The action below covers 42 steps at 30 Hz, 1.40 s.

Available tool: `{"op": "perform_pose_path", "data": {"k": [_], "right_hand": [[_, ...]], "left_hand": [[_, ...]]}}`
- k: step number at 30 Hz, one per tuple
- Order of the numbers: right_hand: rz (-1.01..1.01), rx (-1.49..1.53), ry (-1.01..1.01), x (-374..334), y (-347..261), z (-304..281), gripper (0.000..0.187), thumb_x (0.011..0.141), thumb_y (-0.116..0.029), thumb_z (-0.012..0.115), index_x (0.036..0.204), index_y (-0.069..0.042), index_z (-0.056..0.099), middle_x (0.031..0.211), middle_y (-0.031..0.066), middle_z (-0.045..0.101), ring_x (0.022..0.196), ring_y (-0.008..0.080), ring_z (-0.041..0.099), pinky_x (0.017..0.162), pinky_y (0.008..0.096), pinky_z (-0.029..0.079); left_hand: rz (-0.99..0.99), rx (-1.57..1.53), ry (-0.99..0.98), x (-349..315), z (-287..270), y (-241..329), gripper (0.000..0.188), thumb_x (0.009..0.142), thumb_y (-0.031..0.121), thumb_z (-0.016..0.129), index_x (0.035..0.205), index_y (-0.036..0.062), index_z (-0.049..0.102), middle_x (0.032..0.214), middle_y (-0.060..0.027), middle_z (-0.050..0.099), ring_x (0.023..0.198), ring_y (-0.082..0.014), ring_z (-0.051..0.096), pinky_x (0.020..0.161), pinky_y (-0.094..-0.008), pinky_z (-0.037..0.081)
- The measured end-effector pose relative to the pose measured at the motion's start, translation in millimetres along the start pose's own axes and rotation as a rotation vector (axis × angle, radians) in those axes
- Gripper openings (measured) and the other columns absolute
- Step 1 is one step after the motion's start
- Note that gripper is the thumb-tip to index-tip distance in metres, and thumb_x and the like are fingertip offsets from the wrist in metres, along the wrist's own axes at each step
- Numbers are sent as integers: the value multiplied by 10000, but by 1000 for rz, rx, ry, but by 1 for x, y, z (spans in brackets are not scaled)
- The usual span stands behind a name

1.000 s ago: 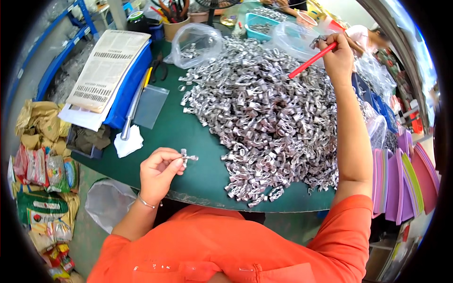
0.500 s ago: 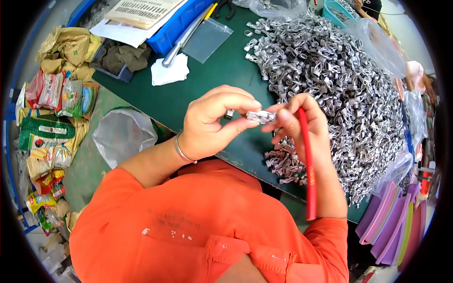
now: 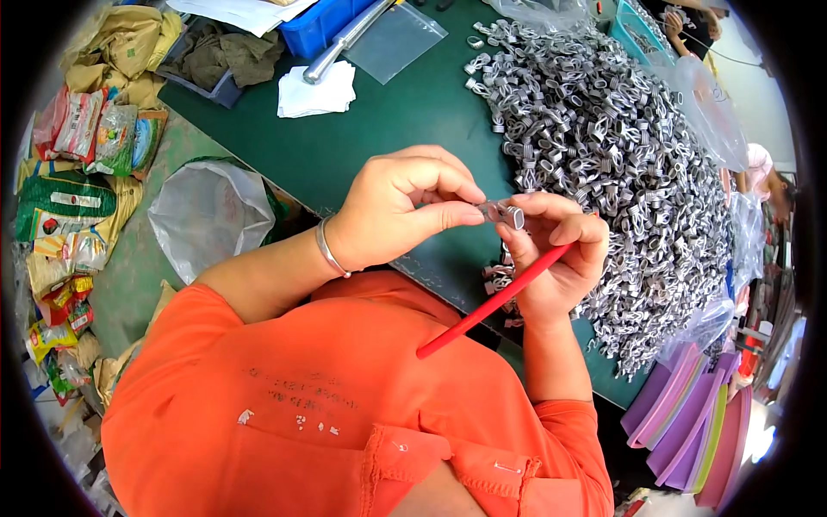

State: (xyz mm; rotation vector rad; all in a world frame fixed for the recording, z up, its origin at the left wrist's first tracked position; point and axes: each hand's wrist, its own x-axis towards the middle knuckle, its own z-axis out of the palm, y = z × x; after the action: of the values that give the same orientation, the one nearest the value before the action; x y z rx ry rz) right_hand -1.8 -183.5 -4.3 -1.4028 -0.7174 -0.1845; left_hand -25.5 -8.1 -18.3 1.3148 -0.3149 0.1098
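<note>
A small grey metal clip point(image 3: 512, 214) with a ring-shaped end is held over the near edge of the green table point(image 3: 405, 138). My right hand point(image 3: 560, 250) grips it between thumb and forefinger. The same hand also carries a long slim red rod point(image 3: 491, 303), tucked among its fingers and slanting down to the left across the orange shirt. My left hand point(image 3: 401, 202), a metal bangle on its wrist, has thumb and forefinger pinched at the clip's left end. Just beyond my right hand spreads a big heap of similar grey metal clips point(image 3: 620, 172).
White cloths point(image 3: 317, 90), a metal rod-like tool point(image 3: 349, 41), a clear bag point(image 3: 396, 43) and a blue bin point(image 3: 314, 30) occupy the far left. A lined bin point(image 3: 211, 220) stands left of the table. Purple foam sheets point(image 3: 676, 414) lie right. Another person's hand point(image 3: 674, 24) shows far right.
The red rod has swung from lying along my right forearm to pointing down and left. The clip has turned, its ring end now at my right fingertips. The whole view has shifted slightly.
</note>
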Motion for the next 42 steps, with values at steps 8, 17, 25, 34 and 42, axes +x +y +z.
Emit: {"op": "perform_pose_path", "data": {"k": [8, 17, 25, 34, 42], "right_hand": [[-378, -461, -23, 35, -23, -26, 359, 685, 116, 638, 719, -65, 331, 852, 194, 604, 687, 220, 611, 546, 256, 493], [-489, -955, 636, 171, -59, -232, 232, 713, 5, 669, 750, -24, 441, 767, 104, 589, 674, 117, 540, 656, 230, 464], [-88, -604, 411, 138, -52, -152, 201, 837, -91, 578, 719, -57, 418, 737, 111, 608, 661, 145, 577, 567, 227, 456], [745, 132, 11, 19, -26, -4, 165, 855, -52, 537, 807, -55, 380, 873, 175, 604, 714, 174, 624, 508, 211, 478], [237, 59, 123, -17, 2, -1, 329, 715, 58, 671, 778, -49, 366, 932, 198, 589, 708, 145, 592, 593, 244, 514]], "left_hand": [[114, 916, 36, 2, -14, 1, 401, 596, 141, 770, 922, 44, 558, 943, -101, 482, 864, -232, 510, 703, -309, 428], [164, 998, -21, 0, -16, -13, 143, 713, -11, 623, 848, 2, 578, 831, -104, 516, 681, -230, 546, 616, -298, 445], [-397, -175, 178, 1, -13, -4, 142, 839, 45, 555, 952, -39, 545, 799, -106, 606, 670, -155, 602, 609, -255, 509], [-157, -197, 97, 0, 5, 12, 131, 807, -52, 557, 933, -35, 525, 848, -110, 582, 714, -148, 592, 624, -246, 498], [164, 339, -81, -3, 6, 13, 184, 752, -113, 590, 918, -35, 574, 945, -133, 555, 877, -183, 582, 720, -258, 496]]}}
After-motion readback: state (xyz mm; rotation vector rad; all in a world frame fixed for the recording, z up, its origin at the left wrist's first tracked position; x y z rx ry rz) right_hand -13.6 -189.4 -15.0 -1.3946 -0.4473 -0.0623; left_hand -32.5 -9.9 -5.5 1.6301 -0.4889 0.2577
